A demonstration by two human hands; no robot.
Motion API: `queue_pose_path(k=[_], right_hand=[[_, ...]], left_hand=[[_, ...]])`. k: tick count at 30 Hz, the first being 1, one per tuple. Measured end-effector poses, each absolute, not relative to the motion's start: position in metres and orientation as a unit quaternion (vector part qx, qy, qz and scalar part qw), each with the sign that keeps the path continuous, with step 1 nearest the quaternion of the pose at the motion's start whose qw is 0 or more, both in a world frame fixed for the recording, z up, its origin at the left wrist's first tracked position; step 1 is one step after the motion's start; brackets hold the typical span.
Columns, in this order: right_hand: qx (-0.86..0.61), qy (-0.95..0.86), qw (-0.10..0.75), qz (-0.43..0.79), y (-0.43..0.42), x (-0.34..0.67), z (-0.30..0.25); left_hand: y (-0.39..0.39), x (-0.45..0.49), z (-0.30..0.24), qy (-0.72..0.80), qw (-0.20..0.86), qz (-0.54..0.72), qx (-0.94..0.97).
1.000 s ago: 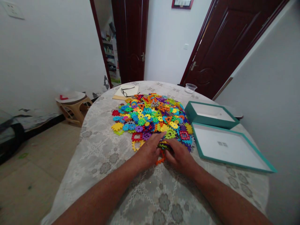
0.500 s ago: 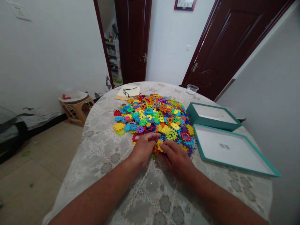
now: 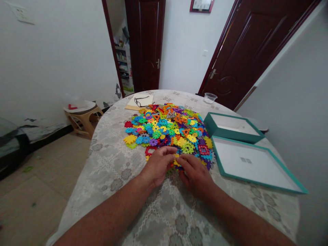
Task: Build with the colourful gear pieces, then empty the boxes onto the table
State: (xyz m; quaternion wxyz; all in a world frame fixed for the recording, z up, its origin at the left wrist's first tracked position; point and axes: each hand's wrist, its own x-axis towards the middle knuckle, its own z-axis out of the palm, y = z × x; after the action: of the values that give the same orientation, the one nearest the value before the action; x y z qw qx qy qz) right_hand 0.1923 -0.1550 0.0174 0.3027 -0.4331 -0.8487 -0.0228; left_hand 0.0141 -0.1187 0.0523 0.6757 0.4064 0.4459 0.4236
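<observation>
A heap of colourful plastic gear-shaped pieces point(image 3: 156, 128) lies on the table. At its near edge, my left hand point(image 3: 158, 166) and my right hand point(image 3: 196, 173) face each other with fingertips almost meeting. Both are closed around a yellow toothed plastic piece point(image 3: 176, 162), thumb and fingers pinching it from either side. My fingers partly cover this piece, and orange and purple bits show just below it. Close to my left fingers lies a red square frame piece point(image 3: 150, 150). A lime-green gear point(image 3: 188, 148) sits just beyond my right fingers.
On the right stand a teal box point(image 3: 230, 135) and its teal-rimmed lid point(image 3: 256, 164), white inside. Black glasses point(image 3: 138, 102) rest on a pad of paper point(image 3: 147, 99) at the back left. A clear plastic cup point(image 3: 210, 98) stands near the far edge. A patterned cloth point(image 3: 112, 160) covers the table.
My hands have shifted slightly, the left fingers moving closer to the right ones around the yellow piece. The heap and the boxes look the same.
</observation>
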Motion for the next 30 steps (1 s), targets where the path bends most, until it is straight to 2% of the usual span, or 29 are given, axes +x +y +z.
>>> queue_pose_path(k=[4,6,9,12,15,24,30], right_hand=[[-0.461,-0.817,0.347,0.004,-0.155,0.202,0.028],[-0.487,-0.804,0.342,0.025,-0.154,0.21,0.034],[-0.508,-0.814,0.278,0.047,-0.154,0.218,0.036],[-0.512,-0.833,0.198,0.069,-0.154,0.22,0.031],[-0.508,-0.839,0.17,0.094,-0.156,0.219,0.026],[-0.51,-0.817,0.163,0.213,-0.154,0.222,0.041],[-0.531,-0.811,0.121,0.215,-0.147,0.221,0.051]], left_hand=[[-0.114,-0.002,0.067,0.433,0.658,0.365,0.496],[-0.104,-0.02,0.076,0.464,0.571,0.363,0.572],[-0.088,-0.051,0.088,0.516,0.409,0.343,0.67],[-0.079,-0.072,0.092,0.51,0.331,0.26,0.75],[-0.083,-0.076,0.088,0.487,0.28,0.185,0.806],[-0.1,-0.049,0.063,0.464,0.189,0.077,0.862],[-0.089,-0.045,0.059,0.457,0.12,0.037,0.881]])
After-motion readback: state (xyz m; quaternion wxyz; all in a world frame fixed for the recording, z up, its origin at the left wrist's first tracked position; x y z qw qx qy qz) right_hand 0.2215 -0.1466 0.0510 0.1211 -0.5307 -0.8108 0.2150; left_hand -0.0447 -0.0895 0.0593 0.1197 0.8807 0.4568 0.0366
